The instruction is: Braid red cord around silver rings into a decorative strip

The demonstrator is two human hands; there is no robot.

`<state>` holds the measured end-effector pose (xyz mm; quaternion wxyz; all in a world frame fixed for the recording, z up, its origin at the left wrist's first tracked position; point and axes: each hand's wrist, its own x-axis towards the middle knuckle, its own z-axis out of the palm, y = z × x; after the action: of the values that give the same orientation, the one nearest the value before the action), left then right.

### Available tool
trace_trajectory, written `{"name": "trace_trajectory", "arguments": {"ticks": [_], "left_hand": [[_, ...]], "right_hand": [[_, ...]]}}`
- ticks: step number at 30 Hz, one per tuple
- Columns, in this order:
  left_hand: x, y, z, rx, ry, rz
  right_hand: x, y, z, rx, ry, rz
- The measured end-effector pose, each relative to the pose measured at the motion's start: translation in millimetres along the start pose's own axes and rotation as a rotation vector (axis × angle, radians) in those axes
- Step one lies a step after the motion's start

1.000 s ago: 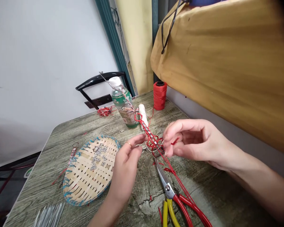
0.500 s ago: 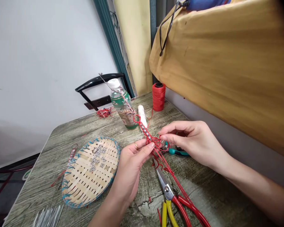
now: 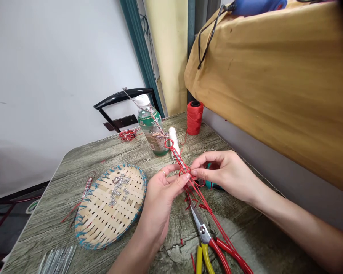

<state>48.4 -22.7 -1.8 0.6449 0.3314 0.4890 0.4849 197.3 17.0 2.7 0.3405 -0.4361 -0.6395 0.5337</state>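
A braided red cord (image 3: 177, 155) with silver beads along its middle stretches from a bottle (image 3: 151, 127) toward me, a red loop at its far end. My left hand (image 3: 167, 190) pinches the near end of the braid between thumb and fingers. Close beside it, my right hand (image 3: 217, 171) has thumb and forefinger pressed together on a red strand of the same cord. Long loose red strands run down over the scissors (image 3: 201, 224), which have red handles and lie on the table below my hands. Something teal is partly hidden behind my right hand.
A woven bamboo tray (image 3: 103, 224) holding several silver beads lies to the left. Farther back stand a red thread spool (image 3: 194, 118) and a white spool (image 3: 174, 140). Thin metal strips (image 3: 57, 260) and yellow-handled pliers (image 3: 202, 258) are at the front. A cloth-covered surface (image 3: 268, 64) overhangs the right.
My right hand has moved in toward the left, drawing its red strand close to the braid. My left hand keeps its pinch. The whole view has shifted slightly.
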Motion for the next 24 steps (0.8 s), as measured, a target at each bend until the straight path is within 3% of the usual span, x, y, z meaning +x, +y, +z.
{"name": "trace_trajectory", "arguments": {"ticks": [6,15,24], "left_hand": [[2.2,2.4,2.2,0.013,-0.029,0.026],[2.1,1.7,3.7,0.058,-0.018,0.024],[1.1,2.5,2.9,0.074,-0.002,0.01]], "right_hand": [[0.8,0.8,2.3,0.016,0.012,0.054],[1.0,0.9,-0.1,-0.02,0.033,-0.028],[2.3,2.7,1.5,0.144,0.035,0.1]]}}
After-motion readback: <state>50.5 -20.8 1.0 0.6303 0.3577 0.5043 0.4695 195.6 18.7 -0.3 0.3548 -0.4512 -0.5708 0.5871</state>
